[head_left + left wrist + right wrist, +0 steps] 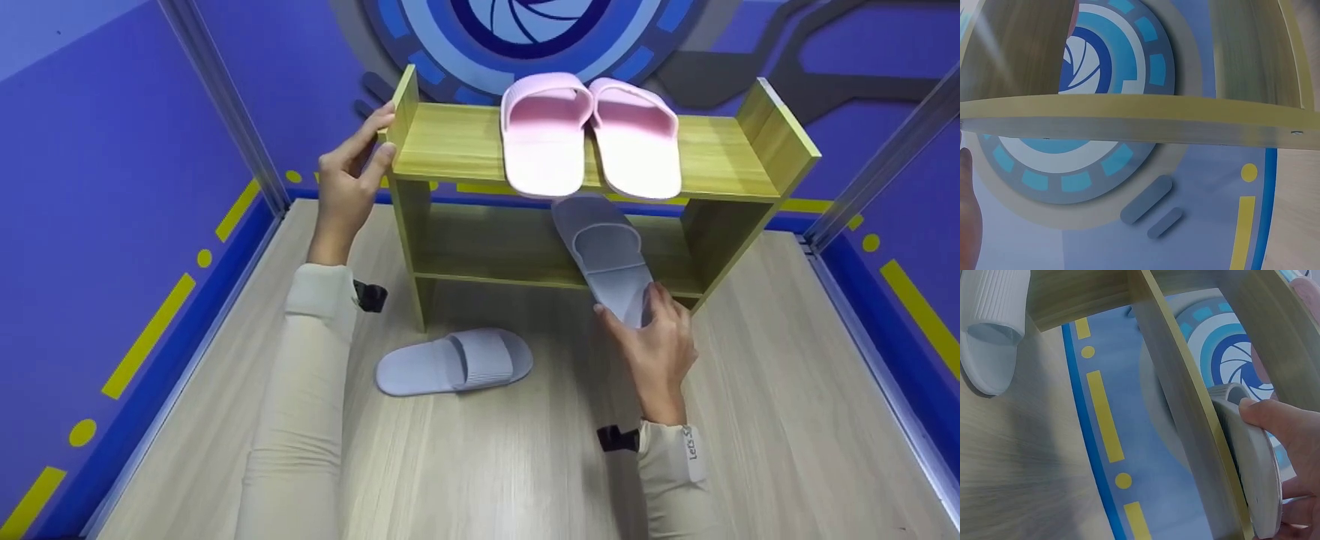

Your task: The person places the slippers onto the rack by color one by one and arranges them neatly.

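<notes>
A two-tier wooden shoe rack [720, 135] stands ahead in the head view. My left hand [349, 180] grips the upper edge of its left side panel between thumb and fingers. With my right hand [660, 349] I hold a grey slipper [615, 277] by its heel end, thumb on one side and fingers on the other. The slipper's toe reaches under the top shelf, over the lower shelf [487, 240]; in the right wrist view its sole lies close along that shelf's front edge. Another grey slipper [420, 367] lies on the floor, its toe to the right.
A pair of pink slippers [544, 161] sits side by side on the top shelf, heels slightly over the front edge. Behind the rack is a blue patterned wall [300, 82]. Blue side walls meet the wood-look floor [480, 465] on both sides.
</notes>
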A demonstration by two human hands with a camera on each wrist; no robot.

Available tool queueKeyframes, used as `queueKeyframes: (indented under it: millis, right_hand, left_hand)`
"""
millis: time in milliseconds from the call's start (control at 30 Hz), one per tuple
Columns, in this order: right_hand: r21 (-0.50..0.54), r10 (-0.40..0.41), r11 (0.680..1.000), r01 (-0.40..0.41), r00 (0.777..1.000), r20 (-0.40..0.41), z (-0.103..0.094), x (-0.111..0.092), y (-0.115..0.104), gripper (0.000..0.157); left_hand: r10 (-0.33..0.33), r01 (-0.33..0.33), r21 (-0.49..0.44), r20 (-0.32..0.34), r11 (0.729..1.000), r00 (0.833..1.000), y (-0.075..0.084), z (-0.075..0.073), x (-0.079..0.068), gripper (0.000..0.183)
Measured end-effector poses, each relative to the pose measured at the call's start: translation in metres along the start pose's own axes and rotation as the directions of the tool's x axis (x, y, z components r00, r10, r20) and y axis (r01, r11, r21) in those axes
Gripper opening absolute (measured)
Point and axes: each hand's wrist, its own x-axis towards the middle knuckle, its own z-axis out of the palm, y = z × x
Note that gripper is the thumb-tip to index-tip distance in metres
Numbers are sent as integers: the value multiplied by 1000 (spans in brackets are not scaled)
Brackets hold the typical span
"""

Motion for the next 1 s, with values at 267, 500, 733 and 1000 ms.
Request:
queueKeyframes:
  millis: [267, 500, 733, 1000]
  right_hand:
    - [-76, -3, 997, 5, 1000, 26, -2, 3, -6, 83]
    - [-110, 21, 994, -5, 989, 148, -9, 5, -9, 88]
    - [-106, 61, 994, -35, 965, 257, -19, 6, -9, 94]
    - [85, 13, 995, -44, 942, 335, -27, 8, -1, 87]
  left_hand:
    - [-18, 17, -29, -18, 999, 1000, 12, 1, 0, 33]
    - [-40, 39, -39, -17, 998, 999, 13, 2, -1, 33]
    - [-17, 17, -37, -12, 999, 1000, 0, 1, 0, 34]
    - [-18, 18, -29, -11, 999, 1000, 1, 0, 0, 34]
